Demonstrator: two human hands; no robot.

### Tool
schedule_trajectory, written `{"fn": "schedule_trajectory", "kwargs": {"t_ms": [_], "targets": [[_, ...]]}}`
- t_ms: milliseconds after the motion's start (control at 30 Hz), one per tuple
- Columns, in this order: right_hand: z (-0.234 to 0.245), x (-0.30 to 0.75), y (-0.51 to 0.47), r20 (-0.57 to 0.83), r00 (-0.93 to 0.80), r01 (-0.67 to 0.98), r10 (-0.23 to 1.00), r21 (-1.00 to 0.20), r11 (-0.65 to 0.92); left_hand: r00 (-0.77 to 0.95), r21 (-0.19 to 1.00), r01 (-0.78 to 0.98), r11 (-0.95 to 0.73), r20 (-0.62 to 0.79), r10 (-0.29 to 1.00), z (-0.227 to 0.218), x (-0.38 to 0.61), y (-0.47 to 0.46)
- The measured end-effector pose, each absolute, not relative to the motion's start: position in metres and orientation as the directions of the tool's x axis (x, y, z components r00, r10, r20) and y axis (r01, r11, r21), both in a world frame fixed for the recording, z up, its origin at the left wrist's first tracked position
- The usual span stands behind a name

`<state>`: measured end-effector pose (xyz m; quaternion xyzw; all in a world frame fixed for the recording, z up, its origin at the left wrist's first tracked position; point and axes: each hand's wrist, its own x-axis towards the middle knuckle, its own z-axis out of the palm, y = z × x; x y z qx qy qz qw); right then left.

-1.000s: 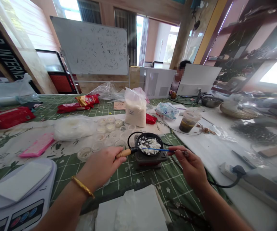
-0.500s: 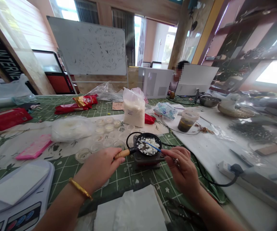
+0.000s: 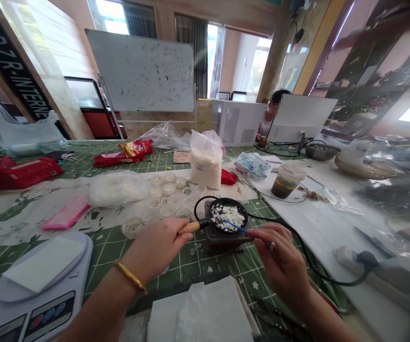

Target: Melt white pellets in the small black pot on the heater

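My left hand [image 3: 165, 242] is closed round the wooden handle of a small black frying pan [image 3: 244, 212]. The pan rests on a small dark hot plate [image 3: 222, 240] with a cable. White crumbly chunks [image 3: 228, 214] lie in the pan. Between the fingers of my right hand [image 3: 279, 254] is a thin blue stick [image 3: 233, 225], its far end among the chunks. What the stick's near end looks like is hidden by my hand.
Several small glass cups [image 3: 132, 227] stand left of the pan, with a bag of white granules [image 3: 205, 166] behind. A kitchen scale [image 3: 80, 256] is at left, white sheets [image 3: 197, 313] in front. At right are a plastic tub [image 3: 286, 183] and a power strip [image 3: 350, 259]. A person [image 3: 269, 116] sits behind a monitor.
The whole view has shifted, so things appear further right. The stick's tip has moved within the pan, towards its handle side and lower among the chunks. Both hands keep their hold.
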<state>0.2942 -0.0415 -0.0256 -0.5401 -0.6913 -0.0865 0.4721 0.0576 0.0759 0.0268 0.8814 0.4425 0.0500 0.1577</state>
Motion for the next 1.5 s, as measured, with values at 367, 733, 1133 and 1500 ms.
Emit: {"fn": "schedule_trajectory", "kwargs": {"t_ms": [367,733,1133,1500], "targets": [[-0.031,0.288,-0.036,0.735,-0.074,0.873,0.674,-0.28,0.4,0.608,0.32,0.759,-0.566,-0.04,0.793,0.027,0.057,0.074],[-0.034,0.292,-0.032,0.73,-0.093,0.895,0.677,-0.237,0.378,0.615,0.337,0.752,-0.567,-0.047,0.787,0.029,0.058,0.074],[-0.031,0.307,-0.033,0.792,0.072,0.926,0.606,-0.279,0.255,0.618,0.327,0.751,-0.573,-0.045,0.785,0.029,0.057,0.074],[-0.032,0.312,-0.038,0.689,0.059,0.755,0.723,-0.505,0.419,0.604,0.334,0.762,-0.554,-0.061,0.794,0.029,0.057,0.073]]}}
